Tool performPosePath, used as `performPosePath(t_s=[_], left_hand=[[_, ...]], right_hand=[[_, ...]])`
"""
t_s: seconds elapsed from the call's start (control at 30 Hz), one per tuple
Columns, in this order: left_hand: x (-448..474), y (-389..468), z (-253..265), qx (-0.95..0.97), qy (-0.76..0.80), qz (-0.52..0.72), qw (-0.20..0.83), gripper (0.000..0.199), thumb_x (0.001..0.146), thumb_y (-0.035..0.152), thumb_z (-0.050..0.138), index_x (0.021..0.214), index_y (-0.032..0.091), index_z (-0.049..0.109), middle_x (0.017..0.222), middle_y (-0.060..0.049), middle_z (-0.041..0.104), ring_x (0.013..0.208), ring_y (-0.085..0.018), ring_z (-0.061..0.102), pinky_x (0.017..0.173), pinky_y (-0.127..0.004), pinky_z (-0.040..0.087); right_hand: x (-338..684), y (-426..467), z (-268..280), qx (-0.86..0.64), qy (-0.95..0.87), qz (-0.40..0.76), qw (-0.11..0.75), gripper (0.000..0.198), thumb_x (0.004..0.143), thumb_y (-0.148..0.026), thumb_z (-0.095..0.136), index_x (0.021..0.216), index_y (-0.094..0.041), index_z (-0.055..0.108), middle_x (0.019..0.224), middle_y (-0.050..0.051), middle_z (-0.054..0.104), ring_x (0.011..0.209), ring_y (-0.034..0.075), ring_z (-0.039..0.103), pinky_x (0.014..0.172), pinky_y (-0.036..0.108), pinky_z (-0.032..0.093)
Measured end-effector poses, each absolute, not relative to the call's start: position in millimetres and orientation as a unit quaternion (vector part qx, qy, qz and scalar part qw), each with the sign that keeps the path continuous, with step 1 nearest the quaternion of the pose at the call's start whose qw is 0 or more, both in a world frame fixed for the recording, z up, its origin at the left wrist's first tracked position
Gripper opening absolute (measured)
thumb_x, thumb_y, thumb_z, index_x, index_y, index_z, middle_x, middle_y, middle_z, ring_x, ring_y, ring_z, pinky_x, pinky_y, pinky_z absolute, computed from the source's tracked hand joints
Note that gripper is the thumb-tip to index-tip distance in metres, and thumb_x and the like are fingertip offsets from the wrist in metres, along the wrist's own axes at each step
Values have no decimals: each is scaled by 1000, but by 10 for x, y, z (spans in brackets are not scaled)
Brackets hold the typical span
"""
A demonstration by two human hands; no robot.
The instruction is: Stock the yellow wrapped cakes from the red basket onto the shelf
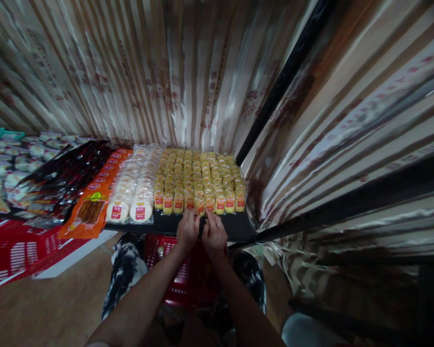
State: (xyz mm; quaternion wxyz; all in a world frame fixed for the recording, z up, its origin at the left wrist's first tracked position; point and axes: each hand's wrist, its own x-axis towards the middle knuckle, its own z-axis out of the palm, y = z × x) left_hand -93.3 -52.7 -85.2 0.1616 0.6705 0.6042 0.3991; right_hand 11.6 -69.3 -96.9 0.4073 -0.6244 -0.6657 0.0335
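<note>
Orange packet (90, 207) beside dark packets (72, 173); printed sheeting (188, 72) behind.

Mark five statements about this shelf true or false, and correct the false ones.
1. The left hand and right hand are at the front row of yellow packs. True.
2. The white packs lie left of the yellow packs. True.
3. The right hand is at the white packs. False: it is at the yellow packs.
4. The orange pack lies between the dark packs and the white packs. True.
5. The dark packs lie right of the yellow packs. False: they lie left.
</note>
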Motion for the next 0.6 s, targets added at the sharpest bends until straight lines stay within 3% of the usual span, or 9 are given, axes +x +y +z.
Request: performPosePath(t_s=[0.2,0.4,0.6], left_hand=[[-930,-546,-861,705,572,400,126,16,87,18,39,94,17,54,87,-7,58,84,-16,57,77,-27,48],[-907,-537,-896,706,567,414,91,28,85,18,42,112,17,50,104,-10,56,98,-19,56,85,-31,50],[-903,-540,-915,711,560,418,85,33,85,18,43,117,14,50,108,-12,55,102,-21,55,86,-32,50]], right_hand=[[111,-694,-962,-628,-673,15,390,48,83,-17,35,128,-23,50,99,7,60,93,17,56,79,26,46],[96,-690,-973,-638,-676,-4,368,47,84,-19,36,129,-24,49,97,7,60,89,16,55,77,25,46],[76,-697,-951,-636,-672,-5,379,45,89,-24,33,132,-21,45,98,9,61,92,18,56,81,27,45]])
